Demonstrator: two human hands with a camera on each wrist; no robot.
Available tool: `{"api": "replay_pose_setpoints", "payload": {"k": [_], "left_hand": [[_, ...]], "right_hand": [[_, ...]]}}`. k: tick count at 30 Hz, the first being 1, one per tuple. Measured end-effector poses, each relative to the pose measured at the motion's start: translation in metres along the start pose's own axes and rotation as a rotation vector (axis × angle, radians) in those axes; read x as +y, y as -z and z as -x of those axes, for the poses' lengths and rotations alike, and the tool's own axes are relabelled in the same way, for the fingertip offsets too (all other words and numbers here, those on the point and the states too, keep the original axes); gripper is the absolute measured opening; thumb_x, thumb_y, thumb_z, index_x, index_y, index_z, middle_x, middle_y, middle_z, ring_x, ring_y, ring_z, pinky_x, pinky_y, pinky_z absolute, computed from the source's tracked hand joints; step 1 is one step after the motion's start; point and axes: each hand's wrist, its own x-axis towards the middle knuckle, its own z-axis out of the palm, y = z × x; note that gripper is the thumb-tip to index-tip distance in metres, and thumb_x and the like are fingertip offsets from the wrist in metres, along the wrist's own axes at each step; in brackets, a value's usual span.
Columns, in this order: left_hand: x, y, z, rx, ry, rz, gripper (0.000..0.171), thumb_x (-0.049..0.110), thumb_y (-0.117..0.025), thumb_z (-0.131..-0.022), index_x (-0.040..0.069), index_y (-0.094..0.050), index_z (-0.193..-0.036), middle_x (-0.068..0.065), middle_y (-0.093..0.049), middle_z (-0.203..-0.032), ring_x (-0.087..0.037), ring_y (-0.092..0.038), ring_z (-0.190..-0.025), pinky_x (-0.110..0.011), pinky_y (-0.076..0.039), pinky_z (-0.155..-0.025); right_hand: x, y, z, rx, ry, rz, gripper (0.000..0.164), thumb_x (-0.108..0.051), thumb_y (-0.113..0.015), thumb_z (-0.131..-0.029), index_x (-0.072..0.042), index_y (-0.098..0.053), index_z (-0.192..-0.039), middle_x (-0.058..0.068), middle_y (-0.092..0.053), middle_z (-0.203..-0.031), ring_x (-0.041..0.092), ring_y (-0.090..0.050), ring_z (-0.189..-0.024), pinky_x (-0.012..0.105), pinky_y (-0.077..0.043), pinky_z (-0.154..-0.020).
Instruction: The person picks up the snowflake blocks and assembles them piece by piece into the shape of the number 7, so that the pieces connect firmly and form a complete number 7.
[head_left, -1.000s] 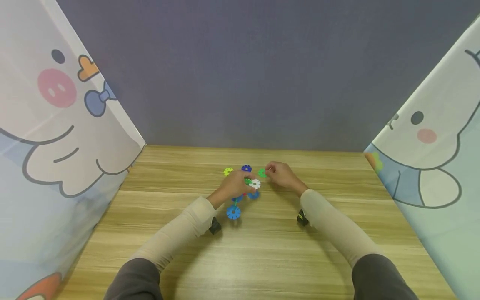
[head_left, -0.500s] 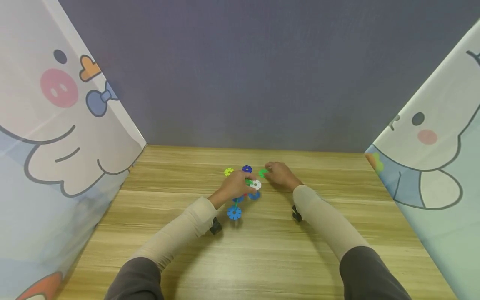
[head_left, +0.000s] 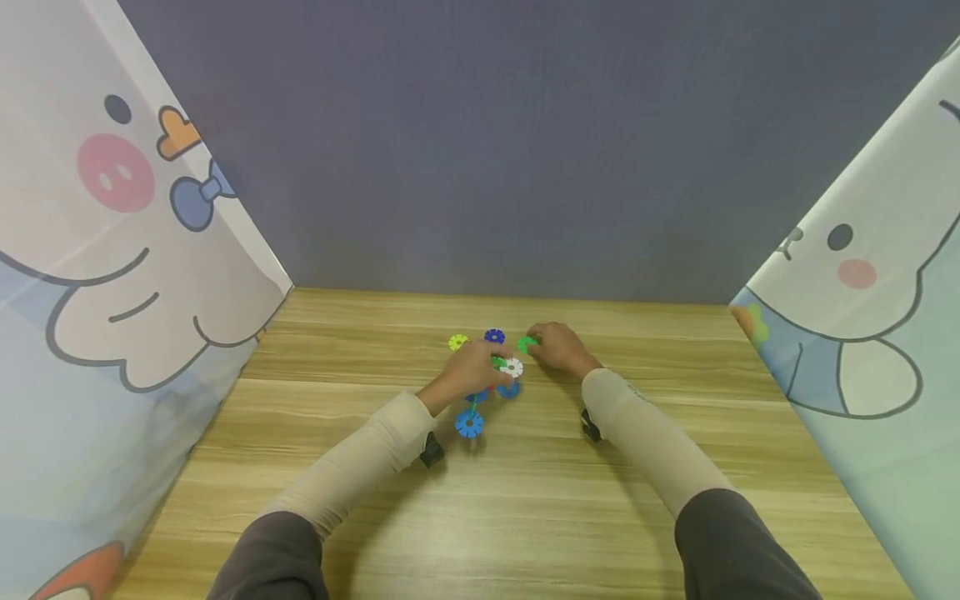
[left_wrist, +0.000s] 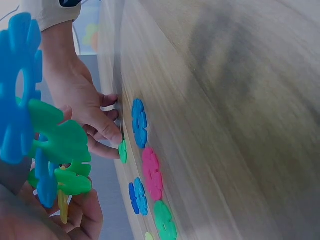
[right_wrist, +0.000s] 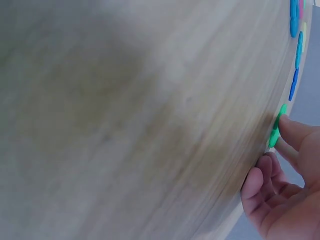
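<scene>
My left hand point(head_left: 468, 367) grips a built-up cluster of notched plastic discs above the table. In the left wrist view, a big blue disc point(left_wrist: 20, 90), green discs point(left_wrist: 60, 132) and a thin yellow one point(left_wrist: 63, 207) are slotted together in it. A white disc point(head_left: 512, 367) shows at the left thumb and fingers. To the right, my right hand point(head_left: 561, 346) pinches the edge of a loose green disc point(right_wrist: 277, 127) at the tabletop, thumb and index finger at its rim. The other right fingers curl against the wood.
Loose discs lie flat around the left hand: a dark blue one point(head_left: 494, 336), a yellow-green one point(head_left: 458, 342), a pink one point(left_wrist: 152, 175), a green one point(left_wrist: 165, 220) and blue ones point(left_wrist: 139, 124). A grey wall point(head_left: 510, 167) stands behind the wooden table point(head_left: 525, 517), with cartoon-printed panels point(head_left: 862, 250) at both sides.
My right hand and forearm have shifted slightly left, closer around the green disc. The left hand holds the disc cluster in nearly the same place.
</scene>
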Motion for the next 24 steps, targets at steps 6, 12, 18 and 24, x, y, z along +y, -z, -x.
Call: {"api": "replay_pose_setpoints", "payload": {"k": [6,12,18,24], "left_hand": [[0.001,0.000,0.000,0.005,0.014,-0.006,0.046,0.022,-0.082,-0.088,0.011,-0.068,-0.130,-0.011,-0.074,-0.072,-0.019,-0.066,-0.054,-0.017,-0.036,-0.042],[0.002,0.001,0.000,0.008,0.025,-0.019,0.047,0.024,-0.082,-0.087,0.012,-0.068,-0.131,-0.012,-0.073,-0.069,-0.025,-0.069,-0.056,-0.017,-0.032,-0.040],[0.003,0.002,0.001,0.018,0.029,-0.024,0.048,0.025,-0.083,-0.087,0.012,-0.068,-0.131,-0.012,-0.072,-0.066,-0.016,-0.061,-0.047,-0.017,-0.030,-0.039],[0.004,0.001,0.001,0.038,0.033,-0.028,0.047,0.025,-0.082,-0.087,0.012,-0.069,-0.130,-0.002,-0.065,-0.064,-0.005,-0.044,-0.042,-0.017,-0.031,-0.040]], "right_hand": [[0.000,0.000,0.000,-0.002,-0.035,-0.007,0.038,-0.026,-0.068,-0.098,-0.003,-0.063,-0.129,0.014,-0.074,-0.114,0.036,-0.064,-0.115,0.053,-0.052,-0.105],[0.002,0.001,0.002,0.025,-0.054,-0.046,0.033,-0.022,-0.071,-0.096,-0.004,-0.060,-0.121,0.008,-0.072,-0.089,0.026,-0.064,-0.088,0.050,-0.054,-0.095],[0.003,0.001,0.006,0.049,-0.052,-0.067,0.028,-0.019,-0.069,-0.097,-0.004,-0.059,-0.118,0.009,-0.072,-0.089,0.024,-0.066,-0.084,0.050,-0.054,-0.093],[0.004,0.003,0.015,0.053,-0.020,-0.113,0.028,-0.018,-0.066,-0.100,0.001,-0.063,-0.121,0.015,-0.075,-0.101,0.028,-0.071,-0.093,0.045,-0.060,-0.088]]}}
